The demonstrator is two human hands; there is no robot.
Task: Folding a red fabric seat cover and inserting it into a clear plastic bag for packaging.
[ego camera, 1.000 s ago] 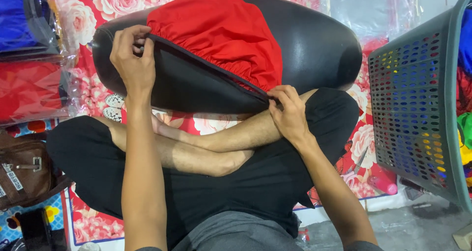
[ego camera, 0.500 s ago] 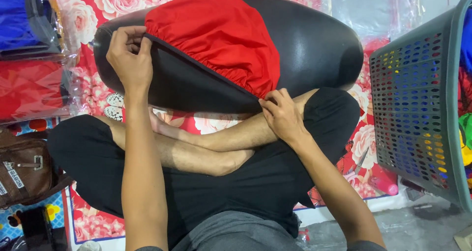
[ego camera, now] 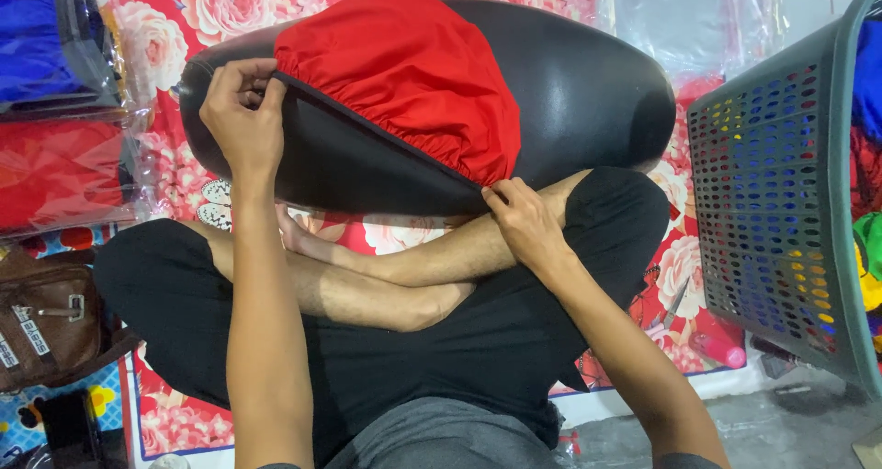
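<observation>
The red cover (ego camera: 404, 83) hides the black seat (ego camera: 570, 92) beyond the left hand's fingers (ego camera: 241, 79), its top cut off by the edge.

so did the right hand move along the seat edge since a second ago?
Yes. The right hand slid a little left along the near edge of the black seat, pulling the red cover's elastic hem with it, while the left hand kept its grip.

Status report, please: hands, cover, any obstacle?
Left hand and right hand grip red cover's elastic edge. Cover partway over black seat. Nothing blocking.
</observation>
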